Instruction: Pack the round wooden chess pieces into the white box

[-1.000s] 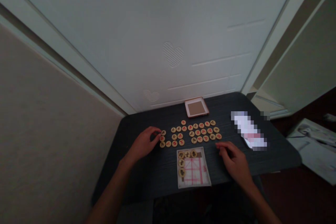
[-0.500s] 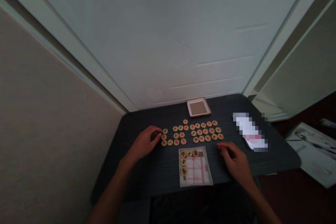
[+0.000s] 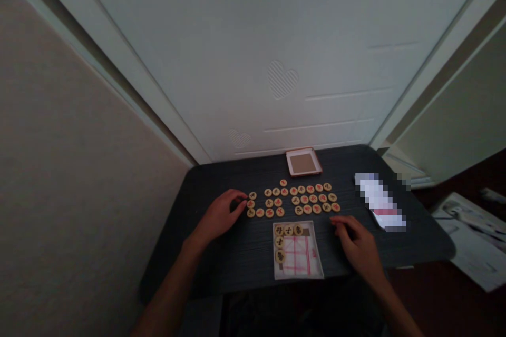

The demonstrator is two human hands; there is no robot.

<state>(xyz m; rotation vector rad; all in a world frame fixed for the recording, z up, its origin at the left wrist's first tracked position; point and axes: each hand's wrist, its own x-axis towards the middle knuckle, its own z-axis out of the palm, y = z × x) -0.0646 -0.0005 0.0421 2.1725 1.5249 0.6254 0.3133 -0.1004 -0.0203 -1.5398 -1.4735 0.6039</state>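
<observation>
Round wooden Chinese chess pieces (image 3: 304,199) with red or black characters lie in rows on the dark table. At the left end of the rows is my left hand (image 3: 223,213), its thumb and forefinger apart beside the leftmost piece (image 3: 251,204). The fingertips are at the edge of that piece; I cannot tell whether they touch it. My right hand (image 3: 356,239) rests on the table right of the open box, fingers curled in, with nothing visible in them. The shallow white box (image 3: 321,268) holds several larger-looking black-character pieces (image 3: 289,230) along its top and left sides, over a sheet with pink lines.
Behind the rows lies a box lid (image 3: 303,163), inside facing up. A blurred-out white object (image 3: 379,202) lies at the right of the table (image 3: 221,268). A pale panel with embossed hearts (image 3: 282,80) stands behind. White items (image 3: 470,253) are on the floor at right.
The whole scene has shifted slightly right as the camera turned. Both hands keep nearly the same places beside the pieces and the box, and the rows look unchanged.
</observation>
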